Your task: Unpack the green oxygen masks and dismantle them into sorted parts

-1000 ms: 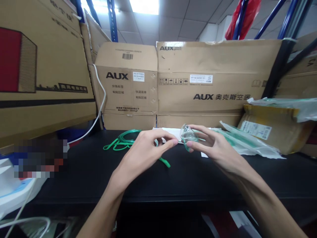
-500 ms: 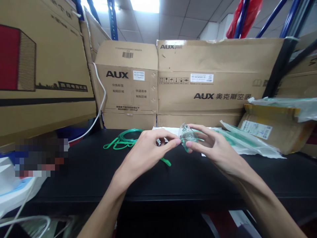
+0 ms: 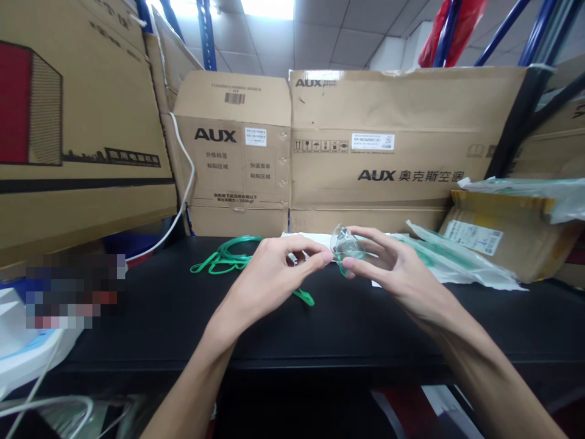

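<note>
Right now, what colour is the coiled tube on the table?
The coiled tube is green; it shows best in the head view.

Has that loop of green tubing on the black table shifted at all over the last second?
No: the coiled green tubing lies where it did, just in front of the narrower AUX box.

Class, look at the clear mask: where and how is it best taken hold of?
I'd come from the right, as the right hand does. Set the grip across the clear mask's rounded body, thumb on the near side: its curve should suit arched fingers, and the left hand occupies the left edge.
</note>
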Available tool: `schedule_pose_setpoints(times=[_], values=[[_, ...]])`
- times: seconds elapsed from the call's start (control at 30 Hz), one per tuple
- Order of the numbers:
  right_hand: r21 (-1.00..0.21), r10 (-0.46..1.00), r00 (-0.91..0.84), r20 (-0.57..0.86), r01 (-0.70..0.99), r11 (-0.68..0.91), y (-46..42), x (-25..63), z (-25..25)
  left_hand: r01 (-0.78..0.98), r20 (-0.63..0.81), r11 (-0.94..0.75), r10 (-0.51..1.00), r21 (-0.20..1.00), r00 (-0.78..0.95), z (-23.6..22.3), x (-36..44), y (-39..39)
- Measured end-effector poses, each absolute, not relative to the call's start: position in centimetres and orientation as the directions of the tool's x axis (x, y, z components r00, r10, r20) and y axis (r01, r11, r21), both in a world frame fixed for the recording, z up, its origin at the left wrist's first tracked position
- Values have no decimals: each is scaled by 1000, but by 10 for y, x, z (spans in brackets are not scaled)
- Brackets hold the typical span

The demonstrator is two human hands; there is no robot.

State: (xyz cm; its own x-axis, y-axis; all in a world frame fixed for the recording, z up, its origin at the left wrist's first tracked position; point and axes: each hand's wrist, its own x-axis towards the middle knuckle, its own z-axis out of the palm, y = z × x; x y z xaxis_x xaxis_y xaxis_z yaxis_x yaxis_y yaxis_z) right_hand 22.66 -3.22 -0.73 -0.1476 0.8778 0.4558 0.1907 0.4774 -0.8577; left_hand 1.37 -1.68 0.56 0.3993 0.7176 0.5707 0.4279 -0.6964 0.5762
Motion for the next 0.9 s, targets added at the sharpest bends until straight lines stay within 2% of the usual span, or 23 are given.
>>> schedule_pose_setpoints(times=[0.53, 0.9], values=[[-855, 876, -125, 465, 194, 482, -33, 224, -7, 396, 575, -704, 710, 589, 407, 5, 16, -16], [-835, 884, -148, 444, 289, 468, -34, 226, -8, 294, 518, -682, 713, 670, 473, 5, 18, -17]])
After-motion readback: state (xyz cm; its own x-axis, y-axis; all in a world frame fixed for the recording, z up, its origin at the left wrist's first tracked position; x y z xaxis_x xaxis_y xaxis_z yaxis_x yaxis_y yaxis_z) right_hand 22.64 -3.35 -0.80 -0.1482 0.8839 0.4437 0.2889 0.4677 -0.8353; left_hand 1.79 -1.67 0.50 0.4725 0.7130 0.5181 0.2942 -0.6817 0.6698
